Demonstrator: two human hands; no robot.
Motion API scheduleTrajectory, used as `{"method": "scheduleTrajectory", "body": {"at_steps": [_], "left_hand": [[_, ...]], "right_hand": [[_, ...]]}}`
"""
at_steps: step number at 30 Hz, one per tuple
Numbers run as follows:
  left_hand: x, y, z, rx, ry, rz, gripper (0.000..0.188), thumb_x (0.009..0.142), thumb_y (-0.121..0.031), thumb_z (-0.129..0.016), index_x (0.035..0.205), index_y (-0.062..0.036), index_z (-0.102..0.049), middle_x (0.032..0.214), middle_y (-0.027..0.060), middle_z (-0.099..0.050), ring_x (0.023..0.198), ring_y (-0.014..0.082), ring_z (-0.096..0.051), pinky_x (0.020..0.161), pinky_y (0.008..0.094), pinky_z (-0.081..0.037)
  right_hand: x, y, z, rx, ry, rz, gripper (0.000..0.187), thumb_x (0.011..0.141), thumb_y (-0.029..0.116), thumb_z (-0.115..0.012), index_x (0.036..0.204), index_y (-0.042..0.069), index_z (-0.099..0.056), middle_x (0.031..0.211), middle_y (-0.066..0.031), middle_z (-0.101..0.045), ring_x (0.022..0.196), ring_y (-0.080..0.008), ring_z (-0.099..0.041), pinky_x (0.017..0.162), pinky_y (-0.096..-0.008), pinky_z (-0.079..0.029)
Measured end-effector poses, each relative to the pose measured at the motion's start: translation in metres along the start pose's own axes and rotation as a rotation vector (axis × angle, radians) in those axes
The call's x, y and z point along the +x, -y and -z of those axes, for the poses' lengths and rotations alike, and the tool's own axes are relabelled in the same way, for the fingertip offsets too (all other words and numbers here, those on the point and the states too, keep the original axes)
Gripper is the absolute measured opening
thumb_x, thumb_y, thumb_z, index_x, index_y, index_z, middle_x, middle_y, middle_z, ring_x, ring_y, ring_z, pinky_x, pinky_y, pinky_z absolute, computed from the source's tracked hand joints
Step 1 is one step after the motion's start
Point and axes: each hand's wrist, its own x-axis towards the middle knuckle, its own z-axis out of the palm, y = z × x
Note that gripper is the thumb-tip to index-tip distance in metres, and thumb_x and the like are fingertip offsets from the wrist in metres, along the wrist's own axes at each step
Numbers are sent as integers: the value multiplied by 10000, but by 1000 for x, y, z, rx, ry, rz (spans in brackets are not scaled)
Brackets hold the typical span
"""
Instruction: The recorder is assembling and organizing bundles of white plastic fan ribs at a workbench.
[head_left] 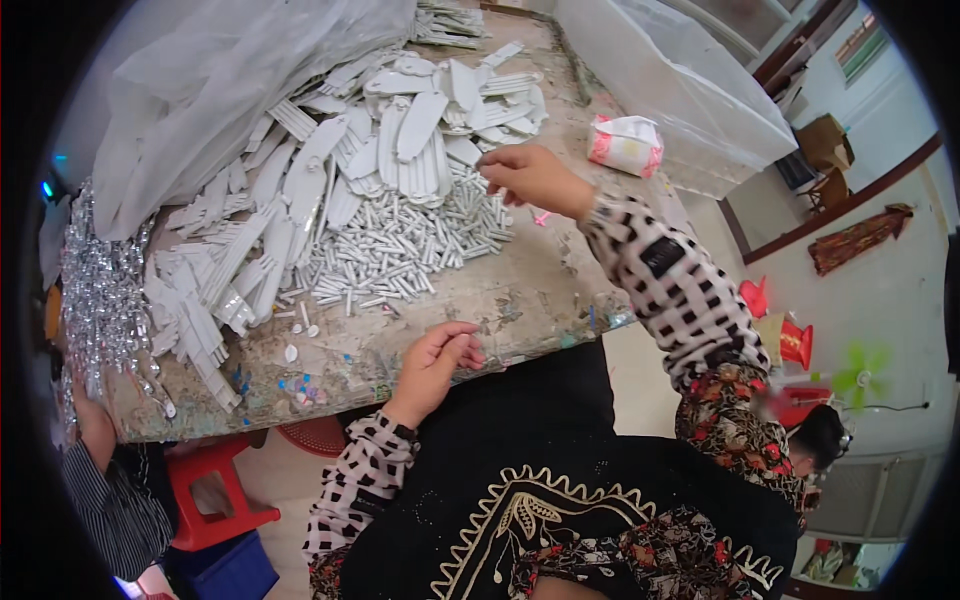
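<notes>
My right hand is over the right edge of a heap of small silver-white pegs, its fingers bent together. Whatever it may pinch is too small to make out. Just behind the pegs lies a large pile of flat white plastic pieces, some rounded and some in ribbed strips. Nearer to me, my left hand is at the front edge of the worn table. Its fingers are curled with the thumb against them, and anything inside them is hidden.
Clear plastic sheeting covers the back left. Silver shiny strands hang at the far left, near another person's arm. A pink-and-white soft packet and a translucent bin stand at the right. A red stool is below.
</notes>
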Motion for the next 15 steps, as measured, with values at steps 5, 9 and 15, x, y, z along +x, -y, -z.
{"method": "scheduleTrajectory", "body": {"at_steps": [5, 9, 15], "left_hand": [[-11, 0, 5, 129, -15, -35, 225, 982, -93, -497, 1162, 25, -561, 990, 99, -638, 857, 159, -643, 774, 290, -537], [-20, -15, 8, 235, 4, -70, 217, 978, -96, -506, 1141, 32, -574, 958, 85, -640, 838, 140, -649, 734, 262, -538], [-34, -22, 23, 261, 25, -69, 213, 976, -102, -512, 1131, 28, -581, 911, 79, -643, 819, 135, -647, 730, 257, -530]], "right_hand": [[81, 14, -43, -1000, -391, 433, 334, 836, 119, -569, 1165, 154, -614, 966, -144, -622, 912, -303, -636, 773, -383, -513], [110, 27, -58, -1302, -455, 542, 285, 844, 139, -567, 1126, 125, -605, 964, -104, -584, 952, -280, -607, 772, -384, -495], [106, 46, -66, -1283, -458, 682, 267, 848, 118, -538, 1105, 138, -611, 924, -89, -585, 851, -273, -623, 721, -379, -493]]}}
